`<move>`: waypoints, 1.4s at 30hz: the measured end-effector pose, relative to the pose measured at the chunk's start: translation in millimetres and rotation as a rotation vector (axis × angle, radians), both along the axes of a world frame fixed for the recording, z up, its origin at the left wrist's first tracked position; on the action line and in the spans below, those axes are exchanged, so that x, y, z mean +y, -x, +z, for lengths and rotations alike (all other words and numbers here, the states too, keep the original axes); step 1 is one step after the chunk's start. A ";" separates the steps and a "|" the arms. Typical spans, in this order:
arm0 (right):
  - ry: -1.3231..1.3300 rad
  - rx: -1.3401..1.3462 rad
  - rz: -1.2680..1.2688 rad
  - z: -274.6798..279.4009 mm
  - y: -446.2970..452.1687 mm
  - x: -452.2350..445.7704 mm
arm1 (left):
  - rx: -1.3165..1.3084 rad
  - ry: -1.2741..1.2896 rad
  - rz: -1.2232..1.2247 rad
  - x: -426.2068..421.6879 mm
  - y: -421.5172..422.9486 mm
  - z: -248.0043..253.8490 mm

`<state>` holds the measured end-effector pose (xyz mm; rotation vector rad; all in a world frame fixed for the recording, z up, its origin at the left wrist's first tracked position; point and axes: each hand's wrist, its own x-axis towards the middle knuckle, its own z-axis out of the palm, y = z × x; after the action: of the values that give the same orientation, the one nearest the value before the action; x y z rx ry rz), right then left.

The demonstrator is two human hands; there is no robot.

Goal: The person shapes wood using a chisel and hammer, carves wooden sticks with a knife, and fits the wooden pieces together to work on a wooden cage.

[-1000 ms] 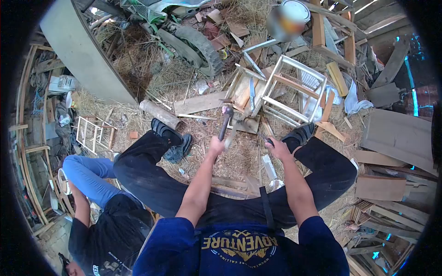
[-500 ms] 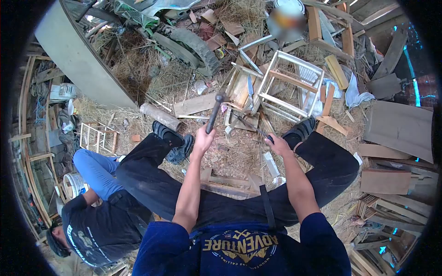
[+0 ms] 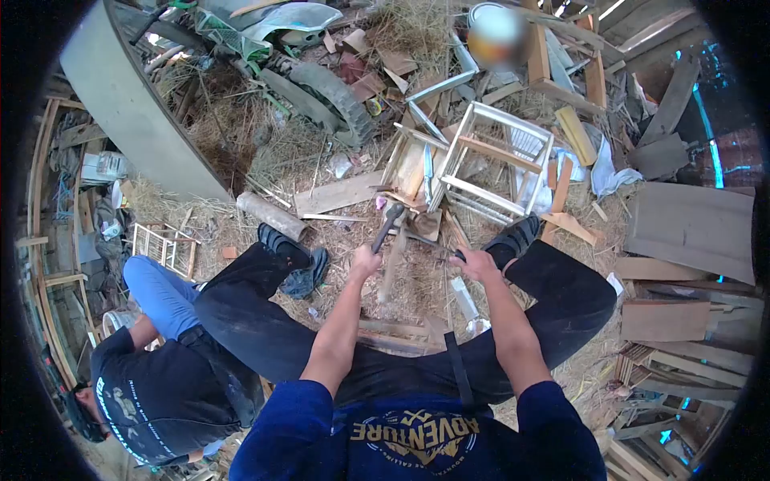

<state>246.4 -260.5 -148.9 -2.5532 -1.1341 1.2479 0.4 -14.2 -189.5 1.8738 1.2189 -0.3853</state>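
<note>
My left hand (image 3: 366,262) is wrapped round the handle of a hammer (image 3: 387,227), whose head is over a small wooden block (image 3: 425,225) on the ground between my feet. A long thin tool (image 3: 431,243) with a dark handle is gripped in my right hand (image 3: 477,264), its far end pointing left toward the hammer head. A pale, blurred strip of wood (image 3: 391,268) stands just below the hammer. Beyond the block lies a wooden box (image 3: 411,166) with a blue-handled saw or blade (image 3: 427,172) on it.
A white wooden frame (image 3: 501,160) lies ahead on the right, a tyre (image 3: 333,100) farther off. A log (image 3: 273,215) and a plank (image 3: 341,194) lie near my left foot. Another person (image 3: 168,385) sits at the left. Boards (image 3: 690,232) lean at the right.
The hammer has come down from its raised position toward the block. My right hand has shifted slightly, still holding the thin tool. The other person has leaned forward since the earliest frame.
</note>
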 end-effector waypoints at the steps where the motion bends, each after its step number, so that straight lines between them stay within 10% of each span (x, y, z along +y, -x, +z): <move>1: -0.021 0.009 -0.039 10.4 14.0 3.5 | -0.004 0.002 0.004 -3.9 6.7 7.1; 16: -0.074 -0.289 -0.036 4.8 34.3 24.2 | -0.432 0.041 0.496 48.6 9.6 98.8; 32: 0.134 -0.303 -0.030 -4.8 18.0 15.5 | -0.306 -0.043 0.238 28.6 0.5 150.1; 39: 0.066 -0.390 -0.029 -19.7 24.8 14.8 | -0.041 0.121 0.289 1.8 -24.3 52.9; 42: 0.078 -0.409 0.145 -19.5 21.9 16.1 | -0.006 -0.190 -0.387 13.9 19.8 -117.3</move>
<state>224.5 -244.4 -168.4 -2.9189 -1.3874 0.8240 -19.4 -0.3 -306.9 2.2798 0.9103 -0.4834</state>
